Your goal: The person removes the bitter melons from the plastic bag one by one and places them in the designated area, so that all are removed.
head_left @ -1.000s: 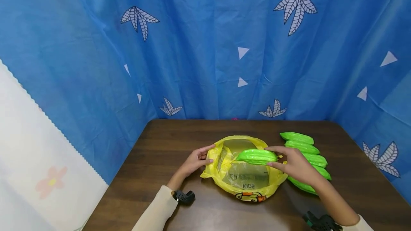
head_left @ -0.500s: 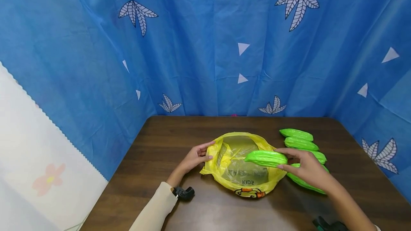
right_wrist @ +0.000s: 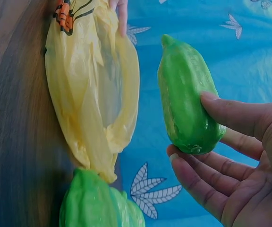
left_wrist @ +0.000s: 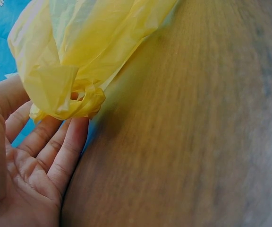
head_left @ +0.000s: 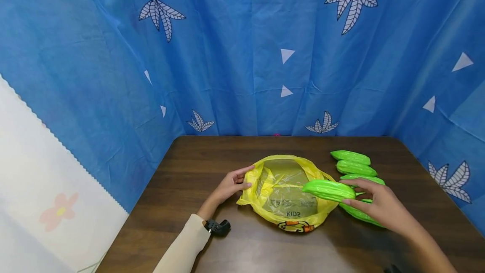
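Observation:
A yellow plastic bag [head_left: 261, 212] stands on the table with its mouth spread wide. My left hand [head_left: 228, 186] holds the bag's left rim, thumb and fingers at its edge; in the left wrist view the fingers [left_wrist: 65, 156] lie against a bunched yellow handle [left_wrist: 91, 101]. Pinched at one end between thumb and fingers of my right hand [head_left: 379, 201] is a bright green, ridged bitter melon [head_left: 327, 190]. It hangs in the air over the bag's right rim, as the right wrist view also shows the melon [right_wrist: 185, 94] apart from the bag.
Several more green bitter melons [head_left: 356, 167] lie in a row on the right of the brown wooden table [head_left: 204, 155], partly hidden by my right hand. A blue patterned curtain [head_left: 235, 54] encloses the back and sides. A white cloth [head_left: 45, 172] hangs at left.
My right hand has moved right with the bitter melon, from above the bag's opening to its right rim near the row. The left hand and the bag have stayed in place.

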